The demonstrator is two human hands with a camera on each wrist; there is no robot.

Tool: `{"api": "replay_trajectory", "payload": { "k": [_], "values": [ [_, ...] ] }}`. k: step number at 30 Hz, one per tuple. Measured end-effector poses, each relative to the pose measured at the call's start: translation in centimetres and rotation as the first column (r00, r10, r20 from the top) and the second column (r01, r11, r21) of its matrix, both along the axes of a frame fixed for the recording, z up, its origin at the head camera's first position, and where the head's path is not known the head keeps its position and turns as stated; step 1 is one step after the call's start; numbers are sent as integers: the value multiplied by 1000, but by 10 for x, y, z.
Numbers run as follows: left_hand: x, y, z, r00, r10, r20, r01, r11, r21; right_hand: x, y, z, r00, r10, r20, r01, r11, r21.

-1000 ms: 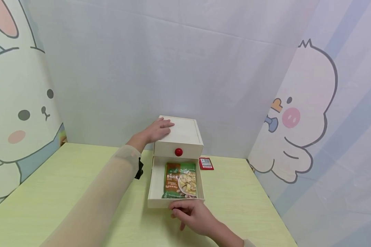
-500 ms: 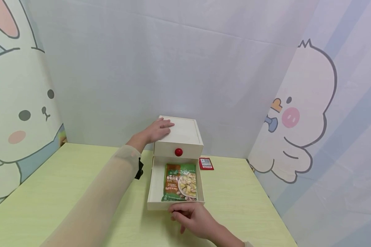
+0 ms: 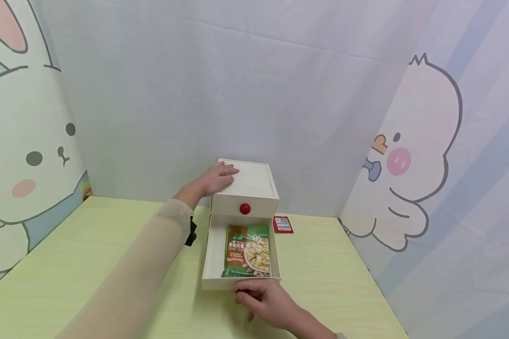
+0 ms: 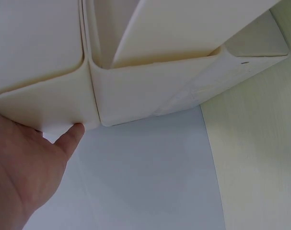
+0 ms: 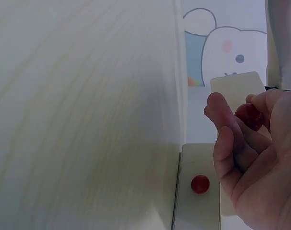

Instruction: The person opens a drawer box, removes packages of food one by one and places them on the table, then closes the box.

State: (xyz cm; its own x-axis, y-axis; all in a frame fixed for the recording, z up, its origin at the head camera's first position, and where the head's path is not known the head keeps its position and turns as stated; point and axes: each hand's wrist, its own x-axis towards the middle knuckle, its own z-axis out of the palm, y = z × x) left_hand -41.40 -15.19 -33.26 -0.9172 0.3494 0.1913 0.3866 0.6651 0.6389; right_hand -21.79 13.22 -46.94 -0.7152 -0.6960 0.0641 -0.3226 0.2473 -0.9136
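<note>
A small white drawer cabinet (image 3: 254,175) stands on the table, and its open drawer (image 3: 218,283) juts toward me. Flat inside lies a green and orange food packet (image 3: 247,249) with a pictured dish. My left hand (image 3: 209,181) rests on the cabinet's top left edge, fingers extended; in the left wrist view its thumb touches the white casing. At the front of the open drawer, my right hand (image 3: 266,299) pinches a red knob (image 5: 250,116), seen in the right wrist view. Another red knob (image 3: 245,208) is on the upper drawer, which is closed.
A small red packet (image 3: 283,224) with a white label lies right of the cabinet. Below the open drawer, the right wrist view shows a closed drawer with a red knob (image 5: 200,184). A grey-white curtain (image 3: 161,108) hangs behind the table (image 3: 331,273).
The open drawer has slid slightly toward me, carrying the food packet, and my right hand has moved back with it on the knob. My left hand has stayed on the cabinet.
</note>
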Motion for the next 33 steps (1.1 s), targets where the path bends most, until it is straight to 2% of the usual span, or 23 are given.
{"api": "replay_trajectory", "payload": {
  "k": [8,12,16,19,23,26,28,33],
  "values": [
    [-1,-2,0,1000,4,-4,-4,1000,-4,-1,2,6,1000,16,13,-17,998,60],
    [-2,-2,-1,1000,7,-6,-7,1000,-12,-1,5,12,999,43,-19,-41,991,129],
    [-1,-1,-1,1000,3,-7,-3,1000,-11,1,7,20,988,119,-99,-98,976,193],
    [-1,0,-1,1000,-1,-7,1,1000,-10,4,7,28,963,211,-170,-163,952,259],
    [-3,2,-1,1000,-2,-5,2,1000,-11,7,4,47,916,320,-242,-220,905,364],
    [-4,2,-1,1000,-2,-6,2,1000,-8,5,2,66,888,367,-277,-236,881,410],
    [-4,2,-1,1000,-4,-6,4,1000,-5,1,1,81,878,377,-295,-232,874,427],
    [-4,2,-1,1000,2,-12,-2,1000,-12,-14,-7,116,878,365,-311,-204,871,447]
  ]
}}
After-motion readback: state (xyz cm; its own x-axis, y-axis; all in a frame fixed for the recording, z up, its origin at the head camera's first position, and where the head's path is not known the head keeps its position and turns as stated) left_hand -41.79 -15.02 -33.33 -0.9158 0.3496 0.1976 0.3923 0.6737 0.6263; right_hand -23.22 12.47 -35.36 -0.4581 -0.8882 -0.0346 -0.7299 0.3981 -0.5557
